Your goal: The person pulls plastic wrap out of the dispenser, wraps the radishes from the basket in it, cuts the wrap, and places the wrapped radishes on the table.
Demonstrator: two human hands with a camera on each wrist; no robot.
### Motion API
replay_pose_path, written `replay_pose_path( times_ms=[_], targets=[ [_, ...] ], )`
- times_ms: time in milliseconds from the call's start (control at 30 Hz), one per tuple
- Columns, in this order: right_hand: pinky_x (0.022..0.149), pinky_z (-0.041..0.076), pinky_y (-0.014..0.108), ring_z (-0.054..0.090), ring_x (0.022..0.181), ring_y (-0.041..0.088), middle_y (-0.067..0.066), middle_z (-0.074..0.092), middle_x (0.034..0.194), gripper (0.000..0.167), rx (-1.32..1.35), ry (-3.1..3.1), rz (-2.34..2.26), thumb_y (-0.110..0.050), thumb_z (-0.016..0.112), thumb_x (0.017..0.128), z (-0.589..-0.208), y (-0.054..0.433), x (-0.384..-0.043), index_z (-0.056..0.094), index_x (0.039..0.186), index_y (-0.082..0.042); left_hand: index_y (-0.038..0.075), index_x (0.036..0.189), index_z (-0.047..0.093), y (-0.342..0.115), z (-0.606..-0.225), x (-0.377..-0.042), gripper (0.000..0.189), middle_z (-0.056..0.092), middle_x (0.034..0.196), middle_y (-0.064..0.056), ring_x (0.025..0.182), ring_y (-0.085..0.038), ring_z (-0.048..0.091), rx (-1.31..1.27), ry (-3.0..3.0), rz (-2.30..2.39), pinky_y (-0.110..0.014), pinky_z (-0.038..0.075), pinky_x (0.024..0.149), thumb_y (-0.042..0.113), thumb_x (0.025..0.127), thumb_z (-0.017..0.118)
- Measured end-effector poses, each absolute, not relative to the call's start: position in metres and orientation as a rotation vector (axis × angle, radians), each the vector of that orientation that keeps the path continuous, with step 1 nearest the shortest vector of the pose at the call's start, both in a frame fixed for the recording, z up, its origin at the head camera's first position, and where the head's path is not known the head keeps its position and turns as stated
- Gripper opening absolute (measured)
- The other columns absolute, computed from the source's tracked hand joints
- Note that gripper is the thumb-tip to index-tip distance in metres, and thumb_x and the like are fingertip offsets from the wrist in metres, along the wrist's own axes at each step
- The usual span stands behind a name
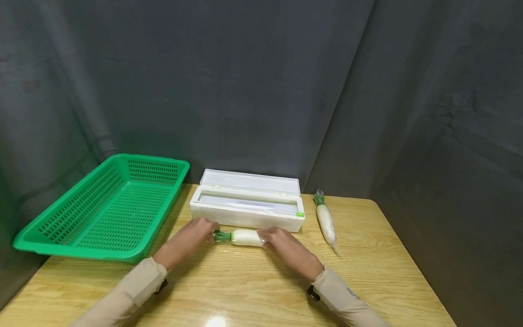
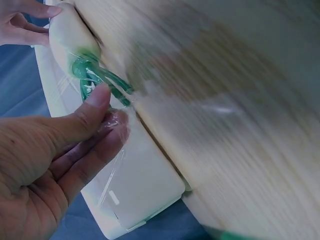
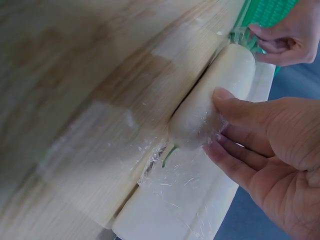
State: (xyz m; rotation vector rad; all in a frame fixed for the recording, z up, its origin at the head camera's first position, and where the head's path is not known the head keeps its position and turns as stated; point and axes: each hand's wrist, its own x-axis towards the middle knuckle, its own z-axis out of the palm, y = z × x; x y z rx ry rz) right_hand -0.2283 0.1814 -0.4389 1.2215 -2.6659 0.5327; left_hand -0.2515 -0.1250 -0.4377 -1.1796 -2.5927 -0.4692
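A white radish with green stems lies crosswise in front of a white cling film box, wrapped in clear film. My left hand is at its leafy end; in the left wrist view the thumb and fingers pinch the film just past the green stems. Around the root end, my right hand grips the radish between thumb and fingers. Loose film trails beyond the root tip in the right wrist view.
The box's lid stands raised at the back, and a green cutter tab sits at its right end. A green plastic basket is on the left. Another wrapped radish lies to the right on the wooden table.
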Motion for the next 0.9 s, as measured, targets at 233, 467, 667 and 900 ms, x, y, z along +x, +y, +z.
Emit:
replay_pose_path(
  times_ms=[233, 467, 667, 900],
  targets=[
    [0.07, 0.053, 0.023, 0.063, 0.076, 0.012, 0.002, 0.063, 0.076, 0.02, 1.242, -2.632, 0.546, 0.006, 0.073, 0.092, -0.439, 0.181, -0.229, 0.059, 0.088, -0.007, 0.006, 0.104, 0.075, -0.121, -0.438, -0.247, 0.044, 0.067, 0.098, -0.008, 0.083, -0.019, 0.067, -1.167, -2.48, -0.263, -0.032, 0.058, 0.066, 0.018, 0.067, 0.094],
    [0.073, 0.056, 0.023, 0.065, 0.079, 0.012, 0.002, 0.067, 0.08, 0.017, 1.233, -2.643, 0.54, 0.006, 0.072, 0.093, -0.441, 0.182, -0.227, 0.063, 0.093, -0.008, 0.004, 0.106, 0.073, -0.101, -0.45, -0.243, 0.041, 0.07, 0.097, -0.006, 0.085, -0.021, 0.069, -1.182, -2.471, -0.208, -0.035, 0.059, 0.074, 0.016, 0.073, 0.093],
    [0.071, 0.053, 0.023, 0.059, 0.076, 0.01, 0.001, 0.062, 0.077, 0.021, 1.233, -2.631, 0.524, 0.009, 0.073, 0.09, -0.441, 0.182, -0.225, 0.062, 0.091, -0.009, 0.005, 0.086, 0.064, -0.083, -0.454, -0.239, 0.024, 0.062, 0.078, -0.006, 0.066, -0.022, 0.063, -1.134, -2.399, -0.155, -0.034, 0.051, 0.058, -0.007, 0.075, 0.082],
    [0.082, 0.059, 0.026, 0.069, 0.089, 0.015, 0.008, 0.074, 0.104, 0.026, 1.162, -2.751, 0.53, -0.002, 0.078, 0.091, -0.435, 0.182, -0.225, 0.072, 0.117, -0.001, 0.006, 0.075, 0.065, -0.079, -0.449, -0.242, 0.023, 0.06, 0.069, -0.005, 0.058, -0.017, 0.059, -1.104, -2.419, -0.191, -0.03, 0.047, 0.051, -0.008, 0.072, 0.083]
  ],
)
